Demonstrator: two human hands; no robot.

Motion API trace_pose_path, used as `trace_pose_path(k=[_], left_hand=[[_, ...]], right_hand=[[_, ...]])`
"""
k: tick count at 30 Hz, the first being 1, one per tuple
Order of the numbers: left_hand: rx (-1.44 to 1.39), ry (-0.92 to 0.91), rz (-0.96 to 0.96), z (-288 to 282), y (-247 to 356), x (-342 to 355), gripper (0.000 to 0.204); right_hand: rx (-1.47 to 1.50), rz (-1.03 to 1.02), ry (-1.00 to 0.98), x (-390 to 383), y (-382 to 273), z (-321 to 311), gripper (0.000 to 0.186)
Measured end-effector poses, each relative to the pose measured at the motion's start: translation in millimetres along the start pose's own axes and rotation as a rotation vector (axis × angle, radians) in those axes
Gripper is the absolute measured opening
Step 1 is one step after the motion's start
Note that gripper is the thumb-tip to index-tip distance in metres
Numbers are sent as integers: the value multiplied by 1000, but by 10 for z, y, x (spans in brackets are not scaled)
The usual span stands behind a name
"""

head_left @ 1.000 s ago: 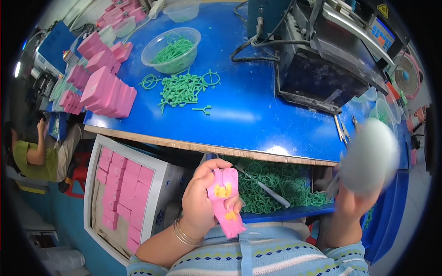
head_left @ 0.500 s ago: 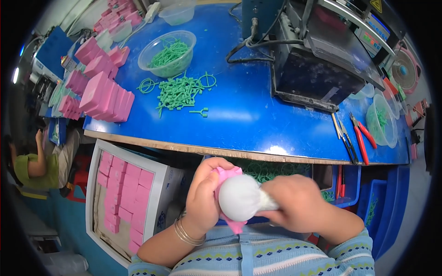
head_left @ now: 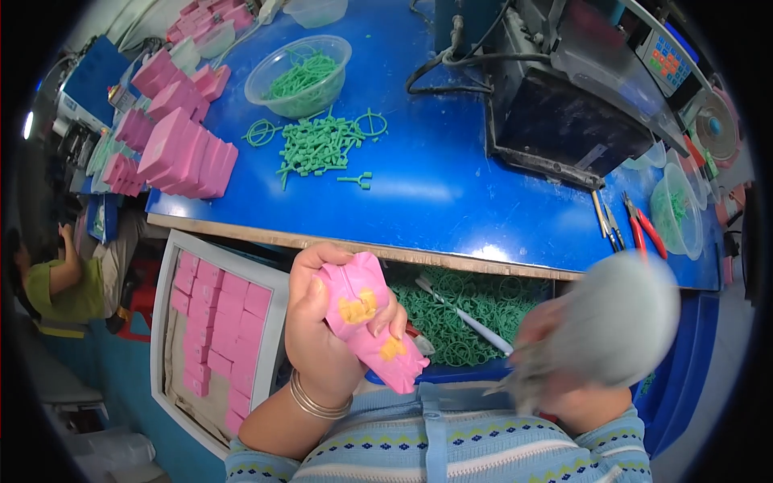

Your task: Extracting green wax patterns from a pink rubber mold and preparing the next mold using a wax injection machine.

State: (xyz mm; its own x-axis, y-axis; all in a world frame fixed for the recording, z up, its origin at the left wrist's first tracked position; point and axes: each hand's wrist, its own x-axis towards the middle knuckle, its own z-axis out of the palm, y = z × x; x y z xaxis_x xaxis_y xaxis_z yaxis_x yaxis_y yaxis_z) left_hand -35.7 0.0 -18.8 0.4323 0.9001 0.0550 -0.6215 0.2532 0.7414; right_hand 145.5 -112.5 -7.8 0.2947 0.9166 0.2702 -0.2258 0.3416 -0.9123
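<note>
In my left hand [head_left: 310,330] is a soft-looking pink mould block [head_left: 350,278] with yellowish patches on its upward face; the fingers wrap round it. My right hand [head_left: 592,406] is closed on the gathered neck of a round, whitish cloth dusting bag [head_left: 620,322], apart from the mould and smeared by motion. The bag hides much of that hand. Between the hands, under the table edge, an open blue drawer holds many green plastic pieces [head_left: 475,302]. A pale brush with a slim handle [head_left: 475,324] lies on them.
A white-framed box [head_left: 278,310] of pink blocks [head_left: 229,322] stands at left. On the blue table [head_left: 386,217] are stacked pink moulds [head_left: 181,153], a pile of green parts [head_left: 318,145], a clear bowl [head_left: 258,88], a dark machine [head_left: 564,121] and red-handled pliers [head_left: 644,229]. Another person [head_left: 68,278] sits far left.
The dusting bag has swung from over the mould to the right with my right hand. My left hand has moved slightly left and up, exposing the mould's patched face. The brush now shows.
</note>
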Motion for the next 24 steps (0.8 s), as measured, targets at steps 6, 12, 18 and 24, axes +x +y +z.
trace_pose_path(k=[6, 12, 18, 24], left_hand=[[207, -37, 102, 33, 8, 9, 30], [72, 174, -95, 197, 23, 75, 29], [-233, -43, -272, 93, -17, -4, 36], [23, -77, -389, 283, -132, -37, 45]], right_hand=[[-914, -191, -441, 165, 20, -162, 41], [-1476, -290, 125, 425, -234, -469, 33], [-1385, -595, -35, 331, -200, -293, 42], [-505, -64, -328, 349, 137, 162, 35]])
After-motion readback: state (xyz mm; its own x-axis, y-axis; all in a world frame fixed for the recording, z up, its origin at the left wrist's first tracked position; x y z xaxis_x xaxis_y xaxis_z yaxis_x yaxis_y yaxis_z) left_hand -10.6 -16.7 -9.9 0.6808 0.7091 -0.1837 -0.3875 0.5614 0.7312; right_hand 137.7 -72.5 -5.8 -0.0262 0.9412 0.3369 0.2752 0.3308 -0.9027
